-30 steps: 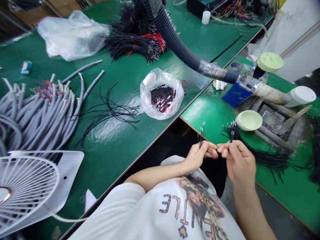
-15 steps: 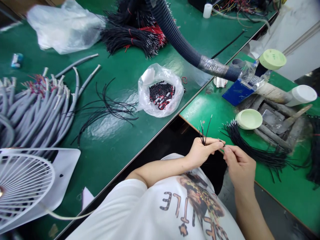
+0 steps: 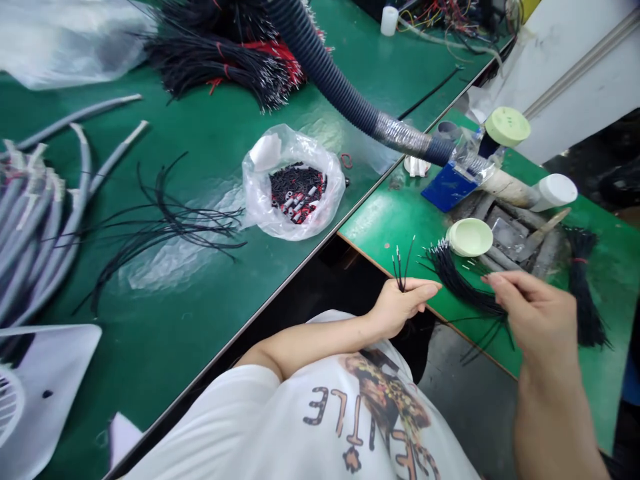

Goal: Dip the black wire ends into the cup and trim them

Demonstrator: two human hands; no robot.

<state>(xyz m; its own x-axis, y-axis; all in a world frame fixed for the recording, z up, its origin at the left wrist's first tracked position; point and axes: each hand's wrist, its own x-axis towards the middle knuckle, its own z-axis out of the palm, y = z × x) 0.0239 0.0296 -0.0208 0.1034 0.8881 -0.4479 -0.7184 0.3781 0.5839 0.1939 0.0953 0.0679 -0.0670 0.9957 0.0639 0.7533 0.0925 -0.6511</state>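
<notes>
My left hand [image 3: 406, 305] is closed around a few thin black wires [image 3: 401, 279], their bare silvery ends sticking up. Its thumb and index finger point right. My right hand [image 3: 540, 310] is raised to the right, with fingertips pinched. Short silvery wire tips show just left of those fingertips, apparently on thin black wires in the pinch; motion blurs the detail. Below it on the green table lies a bundle of black wires [image 3: 463, 283] with tinned ends, beside a pale green cup [image 3: 470, 237]. The right hand covers part of the bundle.
A plastic bag [image 3: 320, 210] of small black, red and white parts sits on the left table. Loose black wires [image 3: 173, 223] and thick grey cables [image 3: 50, 240] lie left. An extraction hose [image 3: 340, 83] arches down to a blue box [image 3: 449, 185]. Another wire bundle [image 3: 583, 287] lies right.
My right hand has parted from the left and moved right and slightly up, over the wire bundle. The left hand still holds its wires. The view has shifted to the right.
</notes>
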